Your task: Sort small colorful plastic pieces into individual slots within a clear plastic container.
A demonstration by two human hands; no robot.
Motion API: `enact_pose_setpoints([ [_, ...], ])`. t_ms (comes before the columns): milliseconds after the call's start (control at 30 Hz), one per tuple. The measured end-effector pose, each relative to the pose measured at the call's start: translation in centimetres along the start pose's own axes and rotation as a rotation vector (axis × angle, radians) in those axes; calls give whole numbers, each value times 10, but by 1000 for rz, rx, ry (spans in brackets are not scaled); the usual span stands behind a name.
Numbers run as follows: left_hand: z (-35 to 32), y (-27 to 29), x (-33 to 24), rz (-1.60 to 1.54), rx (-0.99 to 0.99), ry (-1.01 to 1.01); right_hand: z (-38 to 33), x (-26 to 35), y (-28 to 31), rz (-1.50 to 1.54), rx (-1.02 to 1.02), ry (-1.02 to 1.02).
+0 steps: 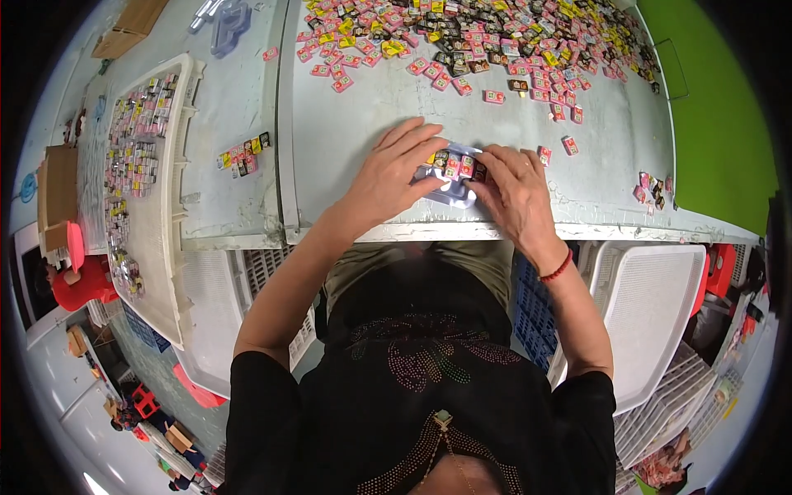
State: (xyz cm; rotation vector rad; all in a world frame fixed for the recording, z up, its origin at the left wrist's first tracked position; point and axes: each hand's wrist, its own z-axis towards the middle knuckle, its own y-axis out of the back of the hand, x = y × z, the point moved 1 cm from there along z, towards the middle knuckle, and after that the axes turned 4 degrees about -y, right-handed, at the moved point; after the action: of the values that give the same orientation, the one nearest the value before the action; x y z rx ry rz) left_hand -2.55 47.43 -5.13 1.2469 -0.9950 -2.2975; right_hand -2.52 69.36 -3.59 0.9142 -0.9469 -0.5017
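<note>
A clear moulded plastic tray (452, 196) lies at the table's front edge, between my two hands. Along its far side stands a row of small boxes (453, 167), pink, black and yellow. My left hand (388, 175) is closed round the tray's left end, its thumb on the near side and its fingers at the far side. My right hand (520, 196) curls over the right end, with fingertips against the last boxes; they partly hide those boxes. Just beyond my right hand a loose pink box (544, 156) rests on the table.
A large heap of small boxes (528, 58) spreads over the far table. At left, a cream crate (161, 239) holds filled packs. A small group of boxes (243, 155) sits beside it, with empty clear trays (231, 29) farther back. Another cluster (652, 191) lies far right.
</note>
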Motion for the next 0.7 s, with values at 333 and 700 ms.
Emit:
enact_pose_setpoints([
  [333, 7, -9, 5, 90, 65, -134, 8, 0, -3, -30, 86, -10],
  [700, -5, -17, -5, 257, 213, -111, -9, 9, -10, -125, 254, 94],
])
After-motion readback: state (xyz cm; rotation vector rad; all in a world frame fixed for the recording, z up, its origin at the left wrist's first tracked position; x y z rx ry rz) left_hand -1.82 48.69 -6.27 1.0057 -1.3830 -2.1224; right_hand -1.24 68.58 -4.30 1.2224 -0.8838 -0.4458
